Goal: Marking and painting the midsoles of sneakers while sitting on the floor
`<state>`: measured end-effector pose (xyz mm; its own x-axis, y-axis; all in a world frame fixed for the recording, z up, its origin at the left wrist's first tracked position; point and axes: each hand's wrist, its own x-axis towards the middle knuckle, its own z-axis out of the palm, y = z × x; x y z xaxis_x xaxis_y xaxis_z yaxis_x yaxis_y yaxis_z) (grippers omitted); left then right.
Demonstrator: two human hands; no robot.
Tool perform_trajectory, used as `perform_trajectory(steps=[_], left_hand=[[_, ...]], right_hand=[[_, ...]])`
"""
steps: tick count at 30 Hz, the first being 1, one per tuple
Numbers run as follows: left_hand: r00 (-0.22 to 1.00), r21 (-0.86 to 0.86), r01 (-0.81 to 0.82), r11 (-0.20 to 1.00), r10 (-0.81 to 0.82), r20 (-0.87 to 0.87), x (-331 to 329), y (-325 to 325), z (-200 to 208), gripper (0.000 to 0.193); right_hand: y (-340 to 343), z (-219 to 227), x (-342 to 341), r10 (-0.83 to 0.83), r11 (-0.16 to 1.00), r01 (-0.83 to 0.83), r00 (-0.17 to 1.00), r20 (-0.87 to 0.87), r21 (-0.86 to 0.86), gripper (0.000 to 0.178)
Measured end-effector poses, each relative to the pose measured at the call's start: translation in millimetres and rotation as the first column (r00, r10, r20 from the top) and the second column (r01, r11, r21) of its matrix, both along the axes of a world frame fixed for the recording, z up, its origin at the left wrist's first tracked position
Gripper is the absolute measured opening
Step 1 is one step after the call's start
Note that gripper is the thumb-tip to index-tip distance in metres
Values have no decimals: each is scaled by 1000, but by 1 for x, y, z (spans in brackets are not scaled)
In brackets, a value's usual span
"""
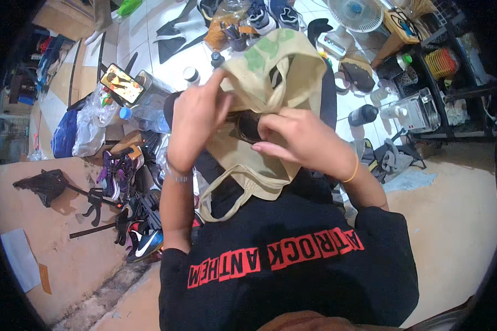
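A beige cloth tote bag (262,176) with a green print lies across my lap, its mouth gaping and one handle loop hanging toward me. Inside the opening sits a dark, rounded thing (249,127) whose kind I cannot make out. My right hand (301,135) is at the mouth, fingers curled onto the upper cloth edge beside the dark thing, thumb below. At the bag's left side is my left hand (199,118), raised, with its index finger reaching toward the cloth. Motion smears its other fingers, so its hold on the cloth is unclear.
To the left, a phone (121,84) leans near a water bottle (143,117) and plastic bags. Shoes (147,243) and clamps (96,204) lie lower left. Farther off are small bottles (191,75), sneakers (260,17) and a fan (356,14). A black bottle (363,115) and cap (358,75) lie right.
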<state>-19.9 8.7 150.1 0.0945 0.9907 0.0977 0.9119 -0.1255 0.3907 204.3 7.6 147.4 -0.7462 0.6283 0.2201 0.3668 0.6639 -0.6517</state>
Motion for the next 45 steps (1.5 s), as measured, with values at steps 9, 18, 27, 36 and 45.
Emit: perform_trajectory(steps=[9,18,27,36,45], left_hand=[[507,8,-335,942,174,844,-34,24,-21,22],[396,56,-410,911,123,910,-38,18,-56,16],[847,287,-328,900,146,512,-78,22,-120,21],[583,-2,-214,977,129,802,-48,-44,-99,25],[-31,482,-63,874,-484,874,1,-80,-5,63]], right_hand=[[11,-21,-35,-197,947,60,884,423,315,52],[26,25,28,-151,981,121,966,-211,-149,37],[19,47,85,439,809,-583,510,-740,78,44],[11,-5,61,-25,693,-698,-274,-962,180,37],[70,-27,28,-350,544,-837,-157,-924,-64,58]])
